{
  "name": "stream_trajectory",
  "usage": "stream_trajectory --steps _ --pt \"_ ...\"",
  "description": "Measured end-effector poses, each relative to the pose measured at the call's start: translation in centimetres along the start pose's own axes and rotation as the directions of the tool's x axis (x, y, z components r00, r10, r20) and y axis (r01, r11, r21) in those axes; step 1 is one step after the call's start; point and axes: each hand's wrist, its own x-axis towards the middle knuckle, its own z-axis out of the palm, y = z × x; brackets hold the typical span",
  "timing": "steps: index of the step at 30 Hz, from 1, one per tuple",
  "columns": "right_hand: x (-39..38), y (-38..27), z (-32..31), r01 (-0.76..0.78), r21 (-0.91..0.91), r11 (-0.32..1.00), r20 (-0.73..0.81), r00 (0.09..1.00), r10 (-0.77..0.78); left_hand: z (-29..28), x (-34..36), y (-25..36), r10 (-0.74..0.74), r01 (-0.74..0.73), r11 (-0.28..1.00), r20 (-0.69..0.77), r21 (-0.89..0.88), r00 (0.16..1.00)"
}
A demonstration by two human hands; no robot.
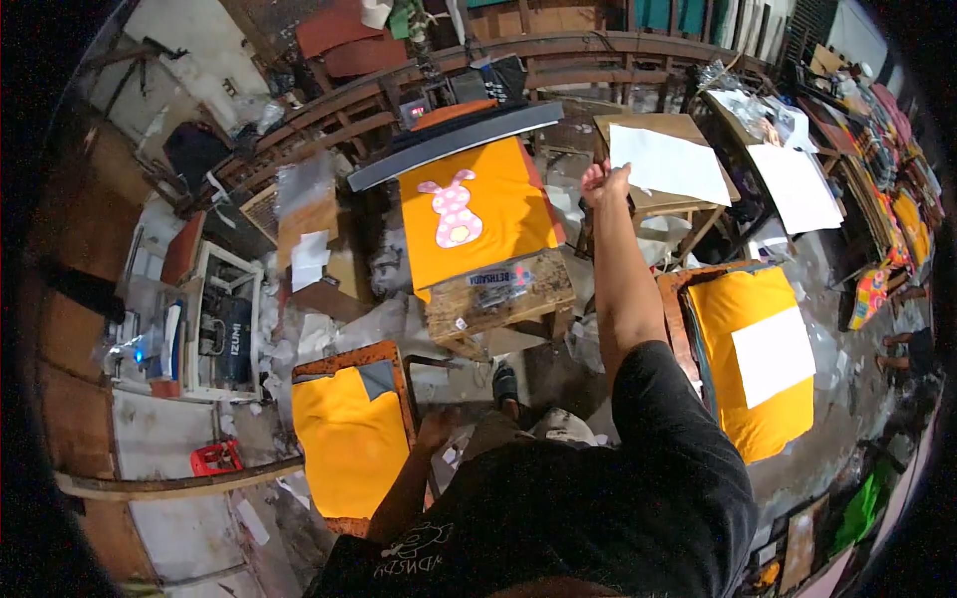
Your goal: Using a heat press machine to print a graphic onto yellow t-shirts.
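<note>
My right hand (605,185) reaches forward to a white sheet (670,164) on a small wooden table (626,128). Its fingers are curled at the sheet's near left corner, the thumb against the edge. Low at my left side, my left hand (435,429) is dim and blurred beside a folded yellow-orange cloth pile (349,439); its fingers do not show clearly. Ahead of me a yellow-orange fabric piece (508,204) with a pink spotted rabbit print (458,214) lies spread out, its far edge by a long grey bar (459,148).
A wooden bench (498,317) stands before me. At right, another yellow-orange cloth pile (743,399) carries a white sheet (775,357); more white sheets (795,187) lie farther right. A wooden rail (179,486), a white-framed cabinet (227,324) and a red plastic item (215,457) are at left.
</note>
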Motion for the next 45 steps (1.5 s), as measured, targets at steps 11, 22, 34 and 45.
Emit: stream_trajectory --steps 11,22,34,45 --pt "-2.9 18.2 -2.0 0.479 -0.537 0.694 0.443 0.861 -0.25 4.3 8.1 1.9 -0.195 0.194 0.978 0.01 0.074 0.981" --pt "-1.9 20.5 -1.8 0.652 -0.419 -0.632 0.316 0.757 0.571 10.1 29.6 12.7 0.586 0.261 0.07 -0.252 0.963 0.77" --pt "-4.9 18.9 -3.9 0.444 -0.296 -0.845 0.43 0.852 0.297 9.2 44.9 18.4 0.537 0.787 0.208 -0.74 0.581 0.405" --pt "-6.3 16.2 -5.5 0.8 -0.1 -0.592 0.786 0.428 0.446 1.5 39.8 19.5 0.695 0.729 0.188 -0.614 0.658 0.375"
